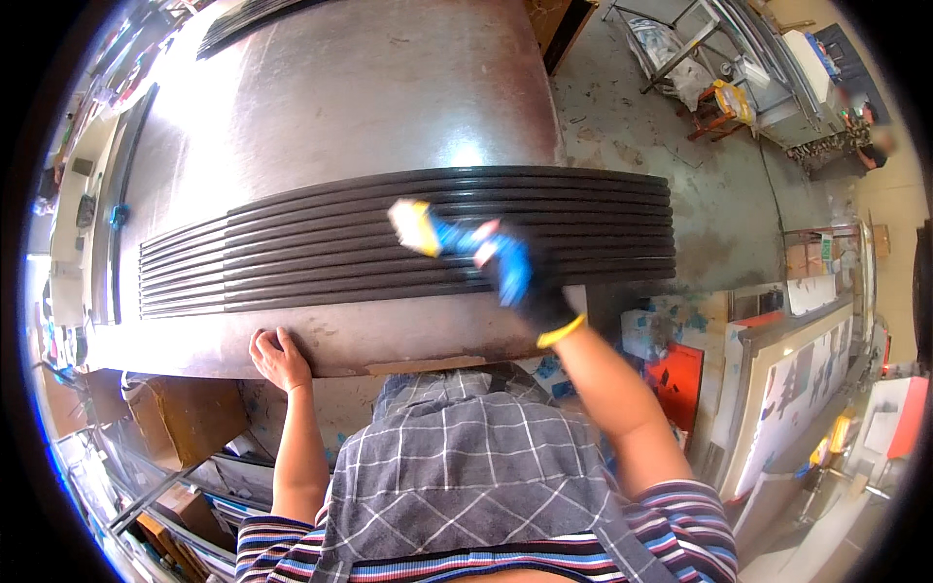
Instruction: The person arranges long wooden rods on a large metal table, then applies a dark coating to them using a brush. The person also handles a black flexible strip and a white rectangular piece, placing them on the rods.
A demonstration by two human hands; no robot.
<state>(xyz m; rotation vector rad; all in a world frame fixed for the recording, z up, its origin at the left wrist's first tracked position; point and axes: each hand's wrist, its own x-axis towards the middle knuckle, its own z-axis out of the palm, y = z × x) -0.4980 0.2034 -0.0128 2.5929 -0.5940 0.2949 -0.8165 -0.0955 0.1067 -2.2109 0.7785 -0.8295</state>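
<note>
Long dark strips (408, 233) with glossy lines between them lie side by side across the metal-topped table (389, 107). My right hand (515, 272), in a blue and black glove with a yellow cuff, is over the strips, right of their middle. It is closed around a slim object (416, 227) with a white and yellow end pointing left; motion blur hides its exact kind. Whether that end touches the strips I cannot tell. Bare and open, my left hand (281, 360) rests on the table's near edge, fingers bent and apart, left of my apron.
More dark strips (258, 21) lie at the table's far left. A cardboard box (187, 418) stands below the near left edge. To the right are framed panels (792, 389), a red panel (677, 389) and a small stool (721, 112). A person (870, 146) is at the far right.
</note>
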